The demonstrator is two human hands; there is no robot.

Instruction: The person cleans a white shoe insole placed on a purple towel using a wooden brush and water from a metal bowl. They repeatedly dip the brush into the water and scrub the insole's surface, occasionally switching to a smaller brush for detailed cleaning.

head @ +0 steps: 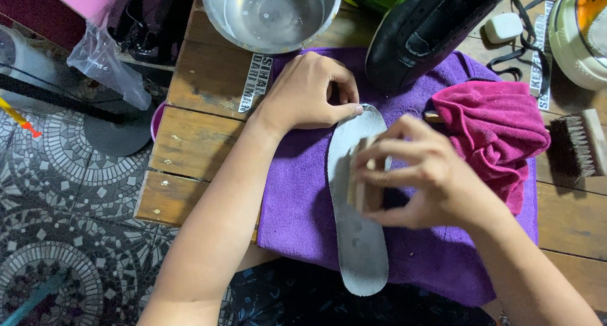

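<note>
On the purple cloth (297, 212), my left hand (310, 92) pinches the grey insole (360, 237) tip while my right hand (423, 174) grips a small brush (363, 190). Scrubbing seems underway; next stroke needs steady pinning.

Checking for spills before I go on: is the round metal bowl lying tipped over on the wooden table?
No, the round metal bowl stands upright on the wooden table, its open side facing up.

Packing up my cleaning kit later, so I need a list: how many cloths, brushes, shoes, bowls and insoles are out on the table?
Cloths: 2, purple cloth and pink cloth
Brushes: 2, one in the right hand, one brush at the table edge
Shoes: 2, black shoe, white shoe
Bowls: 1, metal bowl
Insoles: 1, grey insole
Total: 8
</note>
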